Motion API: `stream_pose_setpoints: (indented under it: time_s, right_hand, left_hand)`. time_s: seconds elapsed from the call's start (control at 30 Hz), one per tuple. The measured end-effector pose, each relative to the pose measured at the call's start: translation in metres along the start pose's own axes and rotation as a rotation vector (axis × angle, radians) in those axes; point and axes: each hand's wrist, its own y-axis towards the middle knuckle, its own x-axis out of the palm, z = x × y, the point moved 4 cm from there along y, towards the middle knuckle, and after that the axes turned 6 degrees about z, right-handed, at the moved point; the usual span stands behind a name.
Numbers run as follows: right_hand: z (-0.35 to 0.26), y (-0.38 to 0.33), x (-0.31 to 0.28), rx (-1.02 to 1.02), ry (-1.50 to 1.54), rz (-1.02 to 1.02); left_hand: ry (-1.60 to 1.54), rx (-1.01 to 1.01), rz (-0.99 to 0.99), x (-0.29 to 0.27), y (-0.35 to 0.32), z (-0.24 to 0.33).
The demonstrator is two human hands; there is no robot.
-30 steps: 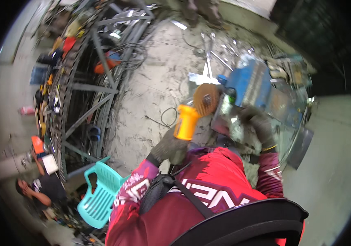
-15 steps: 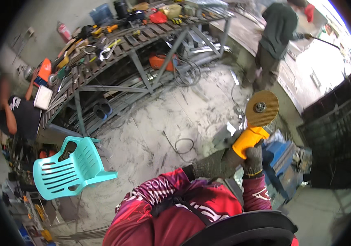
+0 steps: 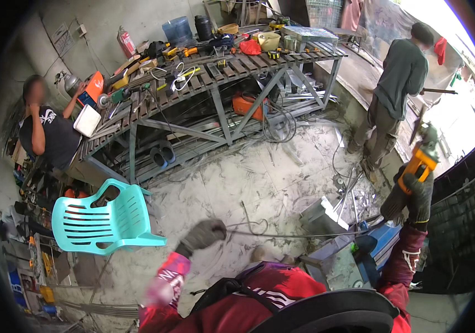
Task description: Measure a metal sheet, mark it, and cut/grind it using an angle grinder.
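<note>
My right hand (image 3: 414, 197), in a dark knitted glove, is wrapped round a yellow angle grinder (image 3: 420, 162) held out at the right. The grinder's disc is seen nearly edge-on, pointing away from me. My left hand (image 3: 205, 234), gloved too, is closed at the front middle, and a black power cord (image 3: 293, 236) stretches from it toward the grinder. A loop of the cord hangs just past the left fingers. The fingertips themselves are partly hidden by the glove's back.
A turquoise plastic chair (image 3: 104, 219) stands at left. Behind it runs a slatted metal workbench (image 3: 215, 75) loaded with tools. One person (image 3: 48, 130) is by its left end; another (image 3: 401, 83) stands far right with a rod. Near my right lie a dark bin (image 3: 323, 216) and blue machine (image 3: 379, 244).
My left hand has left the grinder and swung left with the cord. My right hand has carried the grinder right and turned its disc from facing me to edge-on.
</note>
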Motion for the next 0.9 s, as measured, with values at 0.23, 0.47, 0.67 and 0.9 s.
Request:
stream_pose_setpoints:
  time_s: [0.23,0.47,0.67,0.9]
  right_hand:
    - [0.06,-0.07,0.055,0.164,-0.33,-0.45]
    - [0.072,-0.11,0.083,0.145,-0.268,-0.782]
    - [0.064,-0.107,0.066,0.252,-0.04,-0.845]
    - [0.045,-0.078,0.087,0.076,0.057,-0.523]
  left_hand:
    - [0.269,0.846,0.212,-0.082,0.066,0.249]
    - [0.247,0.944,0.226,-0.061,0.09,0.32]
    - [0.168,0.762,0.25,-0.067,0.131,0.263]
    - [-0.448,0.214,-0.226,0.102,0.144,0.194]
